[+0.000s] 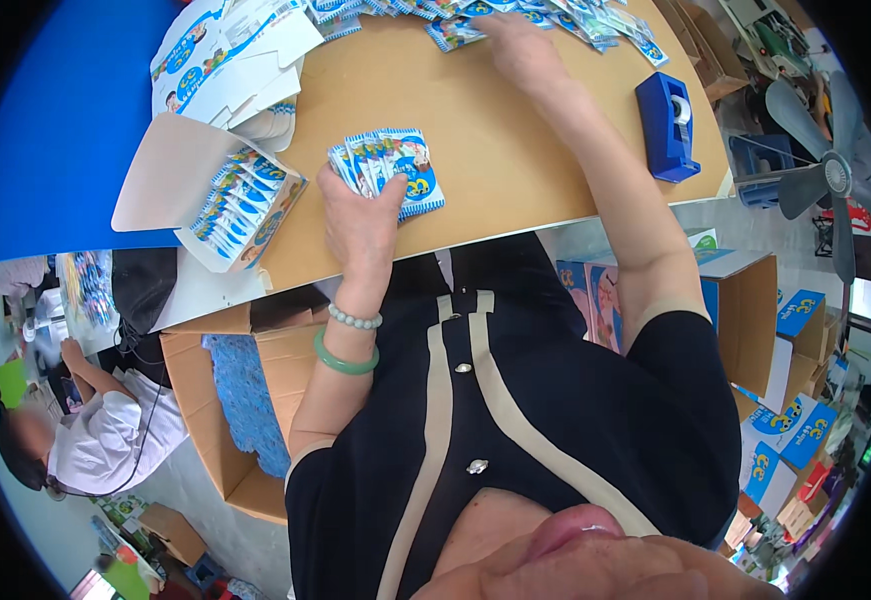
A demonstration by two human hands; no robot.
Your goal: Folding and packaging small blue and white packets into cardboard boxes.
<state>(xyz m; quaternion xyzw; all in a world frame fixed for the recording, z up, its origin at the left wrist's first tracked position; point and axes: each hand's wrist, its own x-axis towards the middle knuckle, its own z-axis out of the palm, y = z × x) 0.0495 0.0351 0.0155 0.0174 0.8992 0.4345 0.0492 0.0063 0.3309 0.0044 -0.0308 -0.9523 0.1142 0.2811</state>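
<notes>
Near the bench [515, 170] edge, the left hand [360, 225] clasps fanned sachets [390, 170]; loosely pinched, they could slide off. Far off, the right hand [520, 50] lies flat on the loose pile [555, 15], grasping nothing.

Bright, even daylight, strongest at right of frame. Soft, faint shadows on the tan surface [515, 150]. Heavy fisheye bending and black vignette at the rim; blurred at bottom centre.

Fanned stack of blue-and-white sachets [387, 172] on the wooden table, held by the left hand [360, 225]. More loose sachets [545, 18] along the far edge, under the right hand [520, 48]. Open white carton [240, 205] at left, packed with upright sachets. Flat blue-and-white cartons [225, 60] beyond it. Folded blue cartons [790, 430] at lower right.
</notes>
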